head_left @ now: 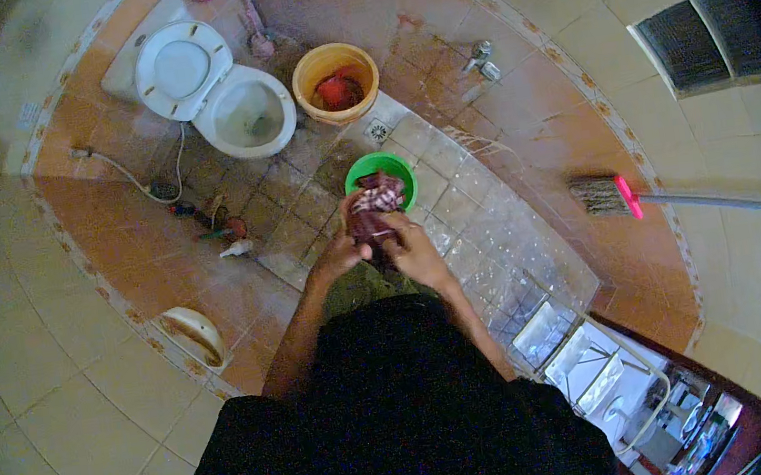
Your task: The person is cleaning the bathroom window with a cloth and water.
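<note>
A wet-looking, dark maroon cloth with a white pattern (379,209) is bunched between my two hands. My left hand (340,250) grips its left side, the fingers curled around it. On the other side my right hand (412,249) has hold of the cloth, the fingers bent into it. Just beyond, a round green basin (406,176) stands on the tiled floor. The far end of the cloth overlaps the basin in this view, so what lies inside is partly hidden. I cannot tell whether the cloth touches it.
An orange bucket (306,108) with something red inside stands beyond the basin. Left of it is a white toilet (246,149) with its lid up. A wall tap (480,61), a pink-headed broom (630,195) and a floor drain (377,130) are at right.
</note>
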{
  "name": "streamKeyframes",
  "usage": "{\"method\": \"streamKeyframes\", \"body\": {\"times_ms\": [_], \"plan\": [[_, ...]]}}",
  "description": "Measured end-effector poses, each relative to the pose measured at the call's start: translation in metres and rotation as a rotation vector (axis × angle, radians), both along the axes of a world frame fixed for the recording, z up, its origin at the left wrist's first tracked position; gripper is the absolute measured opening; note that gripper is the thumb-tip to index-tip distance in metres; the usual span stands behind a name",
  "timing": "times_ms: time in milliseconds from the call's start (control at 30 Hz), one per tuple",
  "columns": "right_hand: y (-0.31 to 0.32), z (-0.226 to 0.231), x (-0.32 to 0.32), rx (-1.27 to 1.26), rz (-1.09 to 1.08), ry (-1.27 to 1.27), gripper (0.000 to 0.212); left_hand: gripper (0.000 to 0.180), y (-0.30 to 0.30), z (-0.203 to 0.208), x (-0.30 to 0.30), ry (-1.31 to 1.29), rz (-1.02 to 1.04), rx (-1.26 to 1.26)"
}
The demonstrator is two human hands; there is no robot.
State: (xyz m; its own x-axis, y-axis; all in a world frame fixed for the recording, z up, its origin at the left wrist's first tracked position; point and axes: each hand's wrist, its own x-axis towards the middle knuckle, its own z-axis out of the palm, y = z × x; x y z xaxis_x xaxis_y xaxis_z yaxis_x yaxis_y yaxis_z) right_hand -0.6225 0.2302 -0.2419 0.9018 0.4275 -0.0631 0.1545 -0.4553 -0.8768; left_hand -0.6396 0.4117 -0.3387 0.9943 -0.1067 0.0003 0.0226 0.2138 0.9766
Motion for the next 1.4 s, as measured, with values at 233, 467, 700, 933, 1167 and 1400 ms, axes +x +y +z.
{"method": "streamKeyframes", "body": {"times_ms": [233, 467, 700, 933, 1167, 1400], "plan": [[-0.046, 0.067, 0.053, 0.266, 0.154, 0.197, 0.042, 0.059, -0.032, 0.018, 0.028, 0.109, 0.075, -0.012], [-0.129, 0.017, 0.081, 0.462, -0.420, 0.277, 0.036, 0.039, -0.050, 0.123, 0.117, 0.272, -0.040, -0.122], [-0.156, -0.020, 0.098, 0.374, -0.582, 0.490, 0.040, 0.040, -0.018, 0.085, 0.183, 0.486, -0.033, -0.146], [-0.085, -0.020, 0.156, 0.618, -0.606, 0.640, 0.063, 0.052, -0.006, 0.085, 0.276, 0.391, -0.230, 0.081], [0.053, -0.039, 0.234, 0.596, -0.722, 0.651, 0.065, 0.046, -0.005, 0.079, 0.389, -0.125, -0.638, 0.414], [0.117, -0.083, 0.255, 0.328, -0.972, 0.655, 0.057, 0.047, 0.013, 0.044, 0.514, -0.331, -0.921, 1.074]]}}
